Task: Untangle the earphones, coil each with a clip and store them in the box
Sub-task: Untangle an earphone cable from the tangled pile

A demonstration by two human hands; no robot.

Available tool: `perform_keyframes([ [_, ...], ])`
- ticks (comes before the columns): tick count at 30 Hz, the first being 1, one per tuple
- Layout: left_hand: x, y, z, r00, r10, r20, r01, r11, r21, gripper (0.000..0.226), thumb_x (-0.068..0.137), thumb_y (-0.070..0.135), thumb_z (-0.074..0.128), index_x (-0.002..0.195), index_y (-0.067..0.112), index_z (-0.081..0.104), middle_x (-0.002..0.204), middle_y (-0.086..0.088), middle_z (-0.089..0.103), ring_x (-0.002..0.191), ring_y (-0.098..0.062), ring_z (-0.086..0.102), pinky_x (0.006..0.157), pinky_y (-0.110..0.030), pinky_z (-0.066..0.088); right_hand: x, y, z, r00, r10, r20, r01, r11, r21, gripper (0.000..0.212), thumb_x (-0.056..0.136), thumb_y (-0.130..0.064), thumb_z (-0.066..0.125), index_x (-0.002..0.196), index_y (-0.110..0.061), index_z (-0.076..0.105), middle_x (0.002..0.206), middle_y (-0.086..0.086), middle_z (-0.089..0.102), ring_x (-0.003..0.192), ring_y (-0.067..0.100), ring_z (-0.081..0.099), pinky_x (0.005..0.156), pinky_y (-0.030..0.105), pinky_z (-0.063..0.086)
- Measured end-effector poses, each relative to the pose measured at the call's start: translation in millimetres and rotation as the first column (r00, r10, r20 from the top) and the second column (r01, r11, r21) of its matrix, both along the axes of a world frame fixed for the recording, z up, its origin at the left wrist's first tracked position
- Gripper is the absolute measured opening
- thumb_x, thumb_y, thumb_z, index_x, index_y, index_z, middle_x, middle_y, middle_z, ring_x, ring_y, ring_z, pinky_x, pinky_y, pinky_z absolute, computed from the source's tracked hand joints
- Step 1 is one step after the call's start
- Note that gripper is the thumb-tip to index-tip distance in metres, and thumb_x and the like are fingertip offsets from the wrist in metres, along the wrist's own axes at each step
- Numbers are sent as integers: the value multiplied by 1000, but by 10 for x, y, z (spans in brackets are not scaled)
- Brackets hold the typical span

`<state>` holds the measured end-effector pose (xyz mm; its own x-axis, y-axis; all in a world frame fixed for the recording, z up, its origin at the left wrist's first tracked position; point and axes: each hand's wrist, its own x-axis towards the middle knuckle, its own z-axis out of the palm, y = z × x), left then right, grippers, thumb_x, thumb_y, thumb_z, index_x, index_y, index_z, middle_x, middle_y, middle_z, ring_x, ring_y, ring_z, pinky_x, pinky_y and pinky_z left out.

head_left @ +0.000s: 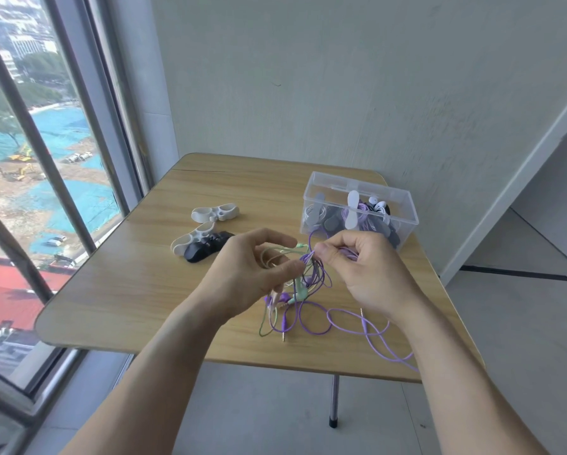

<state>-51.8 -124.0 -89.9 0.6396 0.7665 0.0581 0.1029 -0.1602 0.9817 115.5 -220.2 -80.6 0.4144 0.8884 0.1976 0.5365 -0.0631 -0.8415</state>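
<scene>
Your tangle of earphones, thin purple, mint-green and pale cords knotted together, hangs above the wooden table with purple loops trailing onto it near you. Your left hand pinches the green side and your right hand pinches purple strands at the knot; pulling apart hard would likely cinch it tighter. Unused white clips wait beyond, well left of the clear box.

A: Where can a hand go?
B: The left side of the table is bare wood — lots of room.
A: And what's in the way?
B: Three clips sit in the middle, the box stands far right, and loose purple wires lie near the front edge.
</scene>
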Motion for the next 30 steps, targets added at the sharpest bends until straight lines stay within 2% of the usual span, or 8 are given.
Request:
perform_keyframes([
  [4, 10, 11, -21, 988, 62, -139, -31, 976, 217, 5, 82, 22, 80, 80, 24, 77, 71, 9, 73, 60, -5, 60, 57, -13, 44, -9, -18, 25, 988, -69, 140, 71, 997, -4, 18, 91, -30, 71, 79, -17, 73, 72, -10, 70, 68, -4, 62, 67, 6, 43],
  [7, 32, 11, -58, 968, 122, -220, -55, 955, 291, 10, 87, 27, 74, 77, 26, 71, 72, 10, 71, 58, -1, 60, 53, -11, 41, -70, 2, 23, 987, -8, 163, -1, 998, 56, 13, 91, -26, 72, 79, -20, 72, 85, -5, 65, 73, 2, 57, 69, 8, 42],
  [10, 29, 37, -58, 956, 187, -224, -118, 950, 290, 13, 92, 26, 65, 79, 25, 65, 75, 9, 68, 53, -16, 62, 49, -19, 43, -127, 5, 35, 980, 119, 157, -136, 985, 101, 14, 92, -20, 71, 78, -22, 70, 91, -2, 64, 76, 7, 55, 69, 14, 43],
  [13, 16, 49, -33, 951, 234, -204, -180, 951, 250, 10, 95, 21, 58, 85, 21, 61, 74, 8, 65, 46, -11, 61, 43, -14, 39, -147, -13, 42, 982, 171, 80, -179, 979, 96, 15, 92, -14, 71, 77, -15, 70, 85, -4, 73, 82, 15, 68, 76, 28, 54],
  [17, 13, 42, -23, 944, 281, -173, -247, 950, 191, 9, 96, 17, 51, 95, 13, 59, 71, 1, 68, 42, -5, 56, 39, -13, 32, -171, -3, 49, 989, 149, 11, -149, 987, 67, 28, 86, -2, 70, 64, -15, 59, 77, -10, 73, 67, 6, 64, 67, 19, 50],
  [20, 31, 26, -29, 944, 288, -162, -262, 951, 164, 9, 97, 15, 48, 97, 13, 57, 69, -2, 68, 42, -5, 56, 40, -15, 35, -141, 3, 42, 992, 122, 19, -123, 992, 15, 26, 84, -2, 71, 64, -11, 57, 77, -5, 74, 67, 7, 66, 68, 24, 52],
  [26, 49, 24, -23, 975, 224, 7, -224, 974, 20, 5, 97, 15, 58, 99, 11, 62, 86, -1, 74, 74, -9, 70, 78, -35, 57, -128, 7, 68, 999, 26, -39, -25, 999, 36, 24, 91, -9, 67, 71, -10, 55, 76, -8, 77, 64, 6, 64, 62, 19, 46],
  [30, 39, -21, -15, 996, 78, 42, -71, 987, -144, 26, 88, 17, 75, 109, 9, 62, 95, -7, 75, 77, -14, 70, 79, -37, 60, -119, -15, 92, 999, 8, -47, -4, 997, 75, 22, 80, -20, 75, 68, -10, 60, 76, 9, 75, 79, 34, 69, 76, 45, 55],
])
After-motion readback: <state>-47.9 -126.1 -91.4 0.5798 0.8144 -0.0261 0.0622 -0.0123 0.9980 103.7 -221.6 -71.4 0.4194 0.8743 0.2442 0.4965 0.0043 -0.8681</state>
